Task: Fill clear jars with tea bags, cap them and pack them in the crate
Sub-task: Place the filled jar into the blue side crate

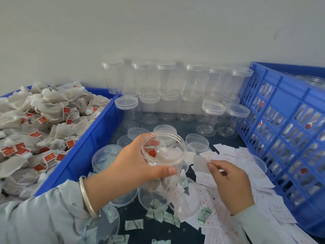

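- Left hand [139, 162] grips the open clear jar [164, 155] at centre frame, fingers wrapped round its wall, tea bags inside.
- Right hand [230, 180] pinches a small white sachet [200, 162] just beside the jar's mouth.
- Tea bags [44, 124] heaped in the blue bin [84, 152], left.
- Blue crate [281, 131] stands at right, capped empty jars [175, 81] stacked behind.

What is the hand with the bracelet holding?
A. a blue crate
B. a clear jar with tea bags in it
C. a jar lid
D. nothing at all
B. The left hand, the one with the silver bracelet, grips an open clear jar, and tea bags with a red tag show inside it.
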The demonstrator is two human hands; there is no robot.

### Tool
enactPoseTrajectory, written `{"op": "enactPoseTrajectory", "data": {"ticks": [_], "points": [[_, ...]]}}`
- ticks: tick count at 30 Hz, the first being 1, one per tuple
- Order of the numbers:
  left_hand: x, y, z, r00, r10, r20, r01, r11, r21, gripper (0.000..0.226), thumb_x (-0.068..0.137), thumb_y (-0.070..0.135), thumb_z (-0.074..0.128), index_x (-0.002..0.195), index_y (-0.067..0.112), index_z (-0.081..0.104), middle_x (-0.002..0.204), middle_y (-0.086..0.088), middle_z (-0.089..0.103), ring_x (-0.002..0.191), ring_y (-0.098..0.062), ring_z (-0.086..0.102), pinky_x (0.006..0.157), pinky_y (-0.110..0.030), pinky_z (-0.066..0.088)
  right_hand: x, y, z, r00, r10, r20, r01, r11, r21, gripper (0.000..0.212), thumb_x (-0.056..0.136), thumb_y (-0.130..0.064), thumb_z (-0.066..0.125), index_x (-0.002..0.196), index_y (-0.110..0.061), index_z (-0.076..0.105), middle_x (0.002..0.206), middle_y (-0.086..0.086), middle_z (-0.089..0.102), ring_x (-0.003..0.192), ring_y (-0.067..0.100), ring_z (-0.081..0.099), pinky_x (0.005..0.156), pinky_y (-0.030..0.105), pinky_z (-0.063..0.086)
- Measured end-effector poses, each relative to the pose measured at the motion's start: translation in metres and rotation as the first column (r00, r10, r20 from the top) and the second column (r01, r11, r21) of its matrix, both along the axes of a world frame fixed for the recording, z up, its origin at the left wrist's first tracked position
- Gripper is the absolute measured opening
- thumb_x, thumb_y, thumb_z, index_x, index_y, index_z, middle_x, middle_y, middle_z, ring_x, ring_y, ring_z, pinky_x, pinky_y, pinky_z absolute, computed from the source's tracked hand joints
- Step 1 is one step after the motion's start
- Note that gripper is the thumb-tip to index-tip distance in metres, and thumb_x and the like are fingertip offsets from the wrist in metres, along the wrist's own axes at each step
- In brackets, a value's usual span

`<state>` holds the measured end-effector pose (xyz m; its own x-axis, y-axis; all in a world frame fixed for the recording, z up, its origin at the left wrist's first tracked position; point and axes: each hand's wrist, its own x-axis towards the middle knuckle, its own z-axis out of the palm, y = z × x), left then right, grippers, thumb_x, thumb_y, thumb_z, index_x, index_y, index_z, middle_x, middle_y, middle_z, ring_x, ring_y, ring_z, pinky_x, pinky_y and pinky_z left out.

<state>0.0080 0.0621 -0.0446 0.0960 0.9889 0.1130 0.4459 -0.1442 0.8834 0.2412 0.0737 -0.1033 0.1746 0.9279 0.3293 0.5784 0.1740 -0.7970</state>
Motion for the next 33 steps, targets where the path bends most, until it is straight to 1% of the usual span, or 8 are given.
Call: {"op": "enactPoseTrajectory", "data": {"ticks": [4, 8, 10, 12, 16, 24, 29, 33], "points": [[0.001, -0.001, 0.0, 0.999, -0.007, -0.05, 0.007, 1.0, -0.007, 0.086, 0.028, 0.074, 0.076, 0.105, 0.053, 0.045, 0.108, 0.029, 0.058, 0.095, 0.023, 0.051, 0.073, -0.005, 0.04, -0.017, -0.014, 0.053, 0.993, 0.109, -0.039, -0.088, 0.932, 0.351, 0.008, 0.087, -0.023, 0.065, 0.09, -0.03, 0.067, 0.083, -0.024, 0.063, 0.079, -0.005, 0.06, 0.066, 0.0, 0.042], [0.002, -0.002, 0.001, 0.997, -0.001, -0.074, 0.001, 1.0, -0.001, 0.086, 0.025, 0.076, 0.073, 0.102, 0.056, 0.042, 0.107, 0.031, 0.056, 0.096, 0.025, 0.048, 0.069, -0.002, 0.039, -0.042, -0.015, 0.091, 0.968, 0.142, 0.207, -0.234, 0.81, 0.537, 0.015, 0.082, -0.027, 0.065, 0.092, -0.02, 0.074, 0.079, -0.012, 0.064, 0.076, 0.005, 0.056, 0.073, 0.01, 0.043], [0.002, -0.002, 0.001, 0.998, 0.006, -0.067, -0.005, 1.0, 0.011, 0.085, 0.029, 0.071, 0.076, 0.105, 0.054, 0.044, 0.107, 0.029, 0.057, 0.095, 0.023, 0.049, 0.07, -0.003, 0.039, -0.054, -0.012, 0.098, 0.937, 0.125, 0.327, -0.288, 0.806, 0.517, 0.009, 0.077, -0.016, 0.073, 0.085, -0.014, 0.077, 0.075, -0.004, 0.066, 0.074, 0.012, 0.056, 0.072, 0.016, 0.041], [0.001, -0.002, 0.0, 0.998, 0.005, -0.066, -0.003, 1.0, 0.027, 0.086, 0.034, 0.066, 0.078, 0.112, 0.051, 0.046, 0.107, 0.027, 0.058, 0.095, 0.019, 0.052, 0.071, -0.005, 0.04, -0.061, -0.009, 0.102, 0.893, 0.171, 0.416, -0.338, 0.865, 0.371, 0.01, 0.076, -0.011, 0.076, 0.085, -0.015, 0.078, 0.076, 0.0, 0.067, 0.077, 0.018, 0.057, 0.073, 0.017, 0.038], [-0.001, -0.001, -0.001, 0.997, -0.001, -0.076, 0.004, 0.999, 0.043, 0.09, 0.041, 0.06, 0.084, 0.121, 0.043, 0.046, 0.111, 0.025, 0.057, 0.101, 0.012, 0.053, 0.077, -0.008, 0.039, -0.061, -0.006, 0.104, 0.795, 0.311, 0.521, -0.413, 0.906, 0.091, 0.025, 0.087, -0.011, 0.063, 0.104, -0.026, 0.073, 0.099, -0.006, 0.068, 0.098, 0.013, 0.053, 0.087, 0.02, 0.038], [0.001, -0.002, 0.007, 1.0, 0.016, -0.022, -0.015, 0.999, 0.052, 0.077, 0.05, 0.046, 0.088, 0.113, 0.044, 0.045, 0.113, 0.022, 0.057, 0.102, 0.006, 0.055, 0.08, -0.013, 0.042, -0.046, -0.022, 0.103, 0.772, 0.396, 0.497, -0.479, 0.876, 0.046, 0.04, 0.08, 0.007, 0.053, 0.099, -0.019, 0.075, 0.095, -0.013, 0.063, 0.096, 0.007, 0.05, 0.083, 0.009, 0.033], [0.008, -0.008, 0.02, 0.994, -0.026, 0.11, 0.013, 0.994, 0.111, 0.084, 0.035, 0.058, 0.087, 0.109, 0.048, 0.051, 0.11, 0.026, 0.061, 0.103, 0.011, 0.057, 0.084, -0.018, 0.046, -0.032, -0.036, 0.117, 0.736, 0.411, 0.538, -0.547, 0.83, 0.113, 0.028, 0.077, -0.013, 0.07, 0.103, -0.021, 0.072, 0.101, -0.012, 0.059, 0.099, 0.002, 0.049, 0.089, 0.013, 0.037], [0.028, -0.01, 0.037, 0.975, -0.098, 0.197, 0.06, 0.98, 0.187, 0.077, 0.035, 0.06, 0.083, 0.106, 0.056, 0.052, 0.112, 0.029, 0.06, 0.105, 0.009, 0.058, 0.085, -0.022, 0.047, -0.016, -0.042, 0.144, 0.696, 0.332, 0.636, -0.557, 0.809, 0.188, 0.026, 0.074, -0.019, 0.078, 0.099, -0.02, 0.073, 0.097, -0.007, 0.062, 0.093, 0.011, 0.052, 0.085, 0.018, 0.038]]}}
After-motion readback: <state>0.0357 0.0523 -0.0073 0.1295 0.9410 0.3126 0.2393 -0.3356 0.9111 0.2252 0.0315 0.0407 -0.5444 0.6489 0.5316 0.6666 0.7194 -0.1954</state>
